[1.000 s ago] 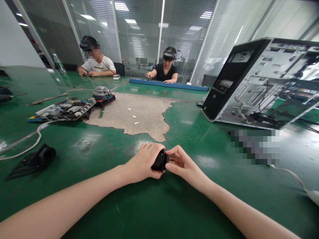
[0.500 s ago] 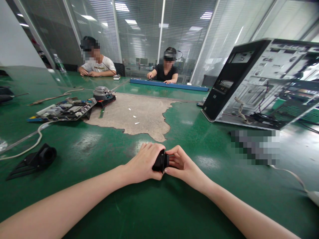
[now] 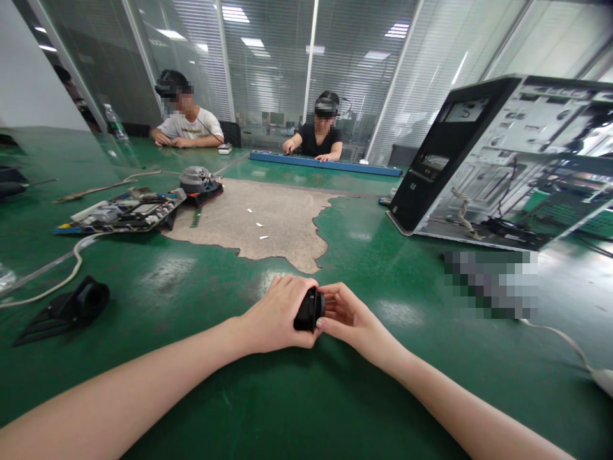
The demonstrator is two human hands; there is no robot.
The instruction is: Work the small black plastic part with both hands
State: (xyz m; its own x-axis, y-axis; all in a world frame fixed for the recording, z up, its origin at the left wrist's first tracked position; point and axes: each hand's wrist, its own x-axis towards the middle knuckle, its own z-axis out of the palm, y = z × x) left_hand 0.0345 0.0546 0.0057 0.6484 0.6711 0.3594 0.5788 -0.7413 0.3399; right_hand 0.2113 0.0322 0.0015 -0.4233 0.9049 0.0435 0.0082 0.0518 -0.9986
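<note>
A small black part (image 3: 306, 312) with a flange and a round end is held just above the green table, in front of me. My left hand (image 3: 272, 316) is wrapped round its body from the left, which hides much of it. From the right, the fingers and thumb of my right hand (image 3: 357, 322) close on the flange and round end. I cannot make out exactly what the part is. Off to the left lies a black plastic piece (image 3: 71, 306) with a round tube-like opening.
A circuit board (image 3: 127, 211) and a grey fan cooler (image 3: 198, 182) sit at left near a bare brown patch (image 3: 268, 217). An open computer case (image 3: 479, 166) stands at right. Across the table sit two people, one behind a long blue bar (image 3: 325, 163).
The fingers of my right hand have shifted slightly round the part's round end. My left hand keeps its grip with hardly any movement.
</note>
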